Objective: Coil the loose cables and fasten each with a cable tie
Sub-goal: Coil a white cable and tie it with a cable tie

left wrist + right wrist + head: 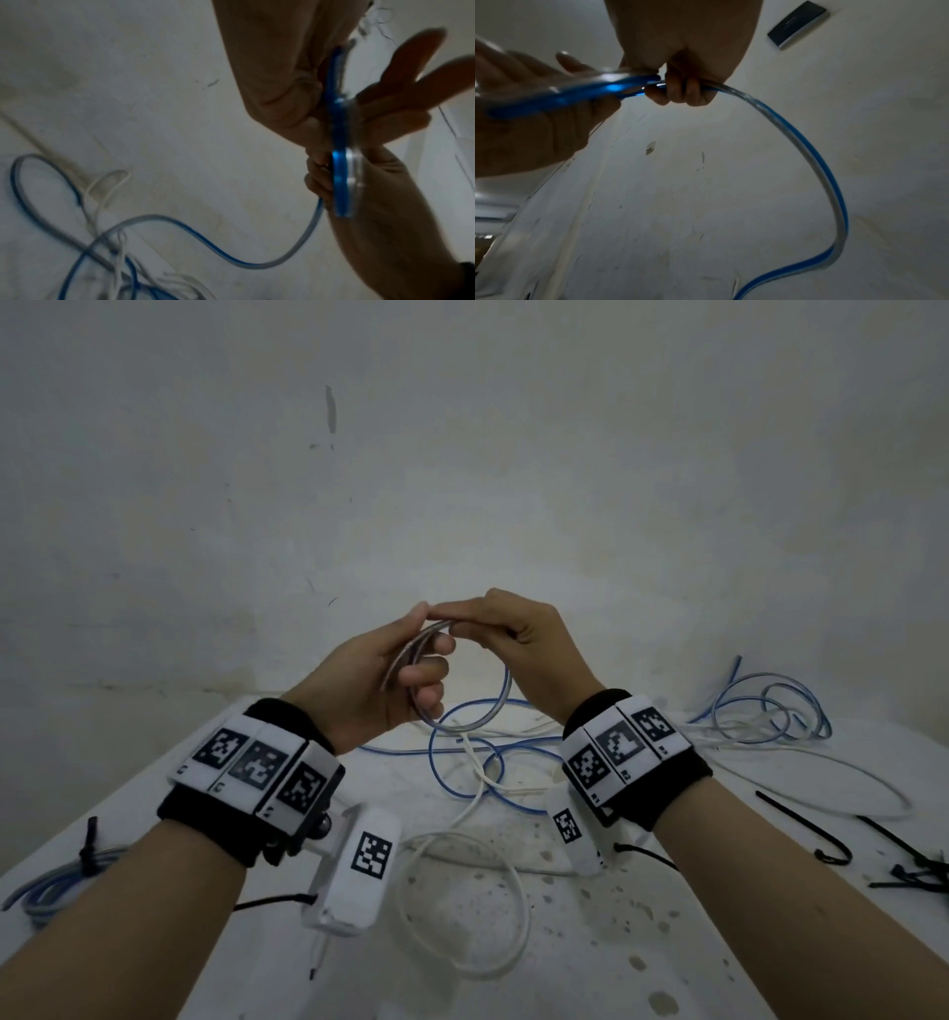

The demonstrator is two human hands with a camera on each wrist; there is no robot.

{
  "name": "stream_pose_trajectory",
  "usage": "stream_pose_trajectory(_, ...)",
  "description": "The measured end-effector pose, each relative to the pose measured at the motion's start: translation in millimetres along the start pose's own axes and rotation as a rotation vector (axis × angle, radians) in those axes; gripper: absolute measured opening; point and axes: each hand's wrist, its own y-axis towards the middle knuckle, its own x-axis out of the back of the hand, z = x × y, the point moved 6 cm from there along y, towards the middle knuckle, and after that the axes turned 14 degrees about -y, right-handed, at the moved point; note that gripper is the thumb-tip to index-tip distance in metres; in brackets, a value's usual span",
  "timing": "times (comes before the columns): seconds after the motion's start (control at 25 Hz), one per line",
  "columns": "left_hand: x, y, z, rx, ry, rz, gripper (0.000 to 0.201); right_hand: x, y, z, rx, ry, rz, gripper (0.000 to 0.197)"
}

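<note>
Above counter [590, 942], mid-air: L hand [380, 680] grips blue/clear cable [506, 695] coil, fingers curled round loops. R hand [529, 639] pinches same cable at coil top. Tail drops to loose cables [770, 711] on counter. Black ties [914, 870] far R.

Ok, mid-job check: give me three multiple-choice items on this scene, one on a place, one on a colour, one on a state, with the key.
1. Where do the loose black cable ties lie?
A. on the table's right side
B. inside the held coil
C. on the wall

2. What colour is the cable being coiled?
A. red
B. blue and clear
C. black

3. How does the bundle at the table's left edge stand?
A. uncoiled
B. held in a hand
C. coiled and tied

Key: 1 A, they lie by the right forearm. 2 B, both wrist views show a blue stripe on clear sheath, held by the left hand and right hand. 3 C, a black tie cinches it.
</note>
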Motion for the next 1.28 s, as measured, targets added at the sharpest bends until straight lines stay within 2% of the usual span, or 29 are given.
stream_pose_trajectory(0.12,-2,0,2,0.038,-0.165,0.090,0.037,0,0,-4,-0.045,0.027,0.054,0.024)
stream_pose_trajectory(0.2,-3,-1,6,0.055,-0.060,0.132,0.033,10,4,-8,-0.109,0.041,0.103,0.020)
stream_pose_trajectory(0.28,-8,1,12,0.035,0.065,0.151,0.028,24,15,-15,-0.115,-0.048,0.106,0.024)
stream_pose_trajectory(0.32,-8,3,13,0.014,0.049,0.164,0.026,31,20,-19,-0.115,-0.087,0.109,0.024)
stream_pose_trajectory(0.4,-3,2,3,-0.013,-0.229,0.331,0.031,46,23,-35,-0.135,-0.111,0.091,0.025)
stream_pose_trajectory(0.44,3,-3,-11,-0.055,-0.421,0.412,0.033,54,20,-49,-0.168,-0.106,0.072,0.027)
stream_pose_trajectory(0.48,15,-4,-30,-0.175,-0.546,0.393,0.031,59,12,-64,-0.213,-0.099,0.069,0.030)
stream_pose_trajectory(0.52,27,-5,-49,-0.273,-0.609,0.324,0.027,59,3,-77,-0.247,-0.104,0.087,0.032)
stream_pose_trajectory(0.6,27,-4,-75,-0.411,-0.626,0.276,0.019,43,-14,-92,-0.263,-0.215,0.181,0.032)
stream_pose_trajectory(0.68,17,0,-83,-0.564,-0.465,0.111,0.014,18,-24,-95,-0.250,-0.389,0.322,0.029)
stream_pose_trajectory(0.8,11,10,-80,-0.644,-0.341,-0.009,0.032,-10,-32,-80,-0.177,-0.650,0.562,0.016)
stream_pose_trajectory(0.84,15,12,-80,-0.666,-0.329,-0.052,0.035,-16,-35,-71,-0.120,-0.764,0.614,0.016)
stream_pose_trajectory(0.92,24,17,-75,-0.681,-0.252,-0.121,0.037,-23,-44,-48,-0.046,-0.850,0.634,0.021)
stream_pose_trajectory(1.0,28,23,-63,-0.684,-0.050,-0.155,0.034,-29,-51,-21,0.012,-0.819,0.596,0.022)
stream_pose_trajectory(1.04,27,26,-54,-0.683,0.125,-0.166,0.032,-29,-52,-10,0.014,-0.768,0.570,0.022)
stream_pose_trajectory(1.16,26,32,-16,-0.635,0.607,-0.160,0.025,-28,-44,7,-0.095,-0.348,0.589,0.021)
stream_pose_trajectory(1.24,32,31,6,-0.566,0.722,-0.149,0.026,-26,-37,10,-0.159,-0.150,0.624,0.022)
stream_pose_trajectory(1.28,36,30,14,-0.529,0.711,-0.142,0.029,-22,-33,8,-0.198,-0.102,0.596,0.021)
